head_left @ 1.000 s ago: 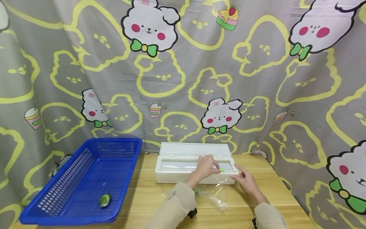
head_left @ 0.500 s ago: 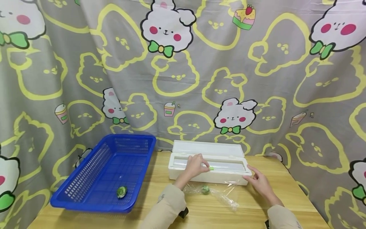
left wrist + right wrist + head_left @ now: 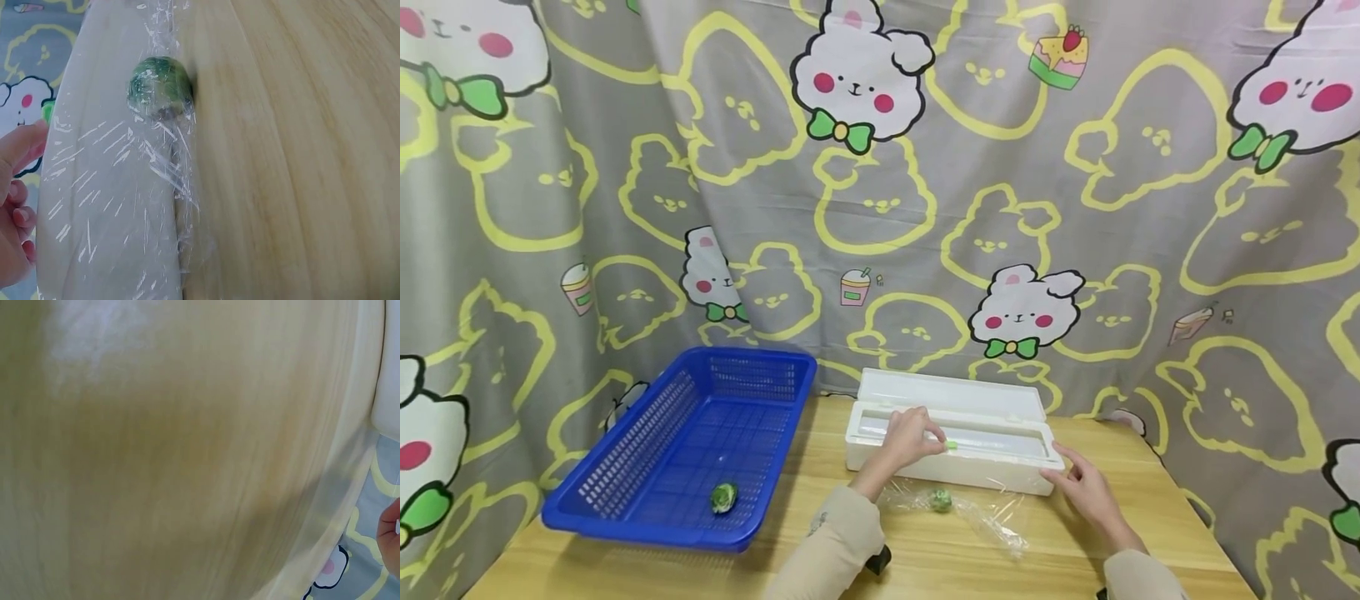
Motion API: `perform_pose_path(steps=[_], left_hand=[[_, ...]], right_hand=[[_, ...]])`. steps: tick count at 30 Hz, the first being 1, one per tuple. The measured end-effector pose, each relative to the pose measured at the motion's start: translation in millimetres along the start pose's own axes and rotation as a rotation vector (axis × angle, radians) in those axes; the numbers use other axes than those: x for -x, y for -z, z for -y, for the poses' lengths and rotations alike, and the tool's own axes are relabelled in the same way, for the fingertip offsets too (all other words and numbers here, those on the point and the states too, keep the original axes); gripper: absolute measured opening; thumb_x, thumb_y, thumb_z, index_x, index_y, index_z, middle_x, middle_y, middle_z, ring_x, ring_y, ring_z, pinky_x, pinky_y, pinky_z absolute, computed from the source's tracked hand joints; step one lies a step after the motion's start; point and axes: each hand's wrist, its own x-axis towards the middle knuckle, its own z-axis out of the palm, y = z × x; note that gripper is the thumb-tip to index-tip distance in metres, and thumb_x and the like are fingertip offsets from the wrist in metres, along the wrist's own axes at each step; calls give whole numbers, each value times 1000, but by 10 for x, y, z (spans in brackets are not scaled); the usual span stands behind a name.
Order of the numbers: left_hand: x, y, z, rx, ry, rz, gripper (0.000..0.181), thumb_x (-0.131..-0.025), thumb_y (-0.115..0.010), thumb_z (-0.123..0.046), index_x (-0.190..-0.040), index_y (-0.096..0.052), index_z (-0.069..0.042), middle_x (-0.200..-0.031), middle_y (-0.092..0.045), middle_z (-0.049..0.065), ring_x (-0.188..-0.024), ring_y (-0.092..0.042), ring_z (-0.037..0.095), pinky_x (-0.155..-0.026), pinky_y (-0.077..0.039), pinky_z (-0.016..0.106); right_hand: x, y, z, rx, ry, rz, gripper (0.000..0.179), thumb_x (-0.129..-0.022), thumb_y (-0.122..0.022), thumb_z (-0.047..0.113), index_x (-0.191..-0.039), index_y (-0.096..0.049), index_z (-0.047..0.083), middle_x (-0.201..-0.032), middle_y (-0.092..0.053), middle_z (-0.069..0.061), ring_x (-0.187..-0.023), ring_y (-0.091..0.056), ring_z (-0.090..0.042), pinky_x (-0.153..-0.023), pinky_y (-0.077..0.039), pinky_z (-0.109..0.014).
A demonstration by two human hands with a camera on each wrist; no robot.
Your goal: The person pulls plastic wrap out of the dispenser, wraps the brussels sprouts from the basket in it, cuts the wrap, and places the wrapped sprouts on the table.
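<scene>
A long white cling film dispenser [image 3: 951,467] stands on the table, its lid raised at the back and a roll of film inside. My left hand [image 3: 910,437] reaches over its front edge, thumb and forefinger pinching the small green slide cutter [image 3: 951,445] near mid-length. At the dispenser's right end, my right hand [image 3: 1086,487] grips the corner between thumb and fingers. Clear film [image 3: 94,206] hangs down the front onto the table. A green Brussels sprout [image 3: 160,87] lies under or within this film, just before the dispenser.
To the left stands a blue perforated basket [image 3: 561,517] with another Brussels sprout [image 3: 724,498] near its front right corner. A grey patterned curtain [image 3: 895,333] hangs close behind the wooden table [image 3: 955,575].
My left hand has slid the green cutter leftward along the dispenser, from near its right end to about the middle. The sprout under the film has come out from behind my left arm.
</scene>
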Motion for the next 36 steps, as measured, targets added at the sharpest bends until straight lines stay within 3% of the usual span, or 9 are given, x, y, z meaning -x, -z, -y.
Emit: perform_pose_path(steps=[12, 19, 24, 27, 29, 31, 34, 36], left_hand=[[238, 214, 387, 26, 74, -59, 11, -70, -74, -31, -78, -74, -23, -70, -43, -10, -68, -43, 6, -72, -31, 28], [349, 244, 497, 104, 117, -102, 10, -70, -74, -29, -77, -74, -21, -75, -49, -7, -72, -47, 9, -74, -31, 31], [437, 226, 555, 150, 116, -90, 9, -73, -72, -29, -77, -73, -20, -73, -47, -7, -67, -42, 6, -71, -29, 28], [491, 244, 604, 188, 123, -83, 10, -75, -71, -28, -78, -74, -18, -74, -48, 0, -67, -44, 14, -74, -32, 33], [528, 275, 652, 214, 141, -105, 10, -75, -71, -26, -78, -73, -16, -86, -58, 8, -81, -53, 20, -82, -35, 40], [560, 312, 702, 246, 167, -123, 10, -75, -71, -24, -79, -72, -14, -92, -59, 14, -86, -54, 29, -83, -35, 47], [595, 349, 776, 265, 187, -151, 11, -75, -72, -23, -80, -72, -13, -88, -58, 10, -82, -53, 24, -78, -39, 39], [614, 355, 814, 280, 198, -158, 13, -75, -71, -22, -83, -73, -12, -77, -48, 2, -70, -43, 16, -68, -37, 29]], right_hand=[[7, 47, -92, 7, 33, -40, 53, -81, -67, 12, -126, -46, -5, -59, -36, 2, -49, -31, -2, -42, -31, -21], [-10, -11, -94, 12, 49, -33, 52, -81, -68, 14, -125, -47, -5, -59, -37, 2, -49, -31, -2, -43, -31, -23], [30, -68, -99, 37, 29, -26, 52, -81, -68, 15, -124, -48, -5, -58, -36, 2, -48, -31, -2, -43, -30, -23], [37, -90, -94, 39, 34, -19, 52, -81, -68, 16, -124, -48, -5, -58, -35, 2, -48, -31, -2, -43, -30, -23], [22, -96, -83, 28, 39, -17, 53, -81, -68, 16, -124, -47, -6, -58, -36, 3, -48, -31, -2, -42, -31, -22], [4, -88, -78, 18, 42, -17, 53, -81, -68, 16, -124, -47, -6, -58, -36, 3, -48, -31, -2, -42, -31, -22], [-20, -57, -88, 4, 44, -25, 53, -80, -68, 14, -124, -47, -6, -56, -35, 4, -47, -30, -2, -41, -31, -22], [-30, -39, -95, 8, 43, -29, 53, -80, -69, 14, -124, -47, -6, -56, -34, 4, -47, -30, -2, -40, -30, -23]])
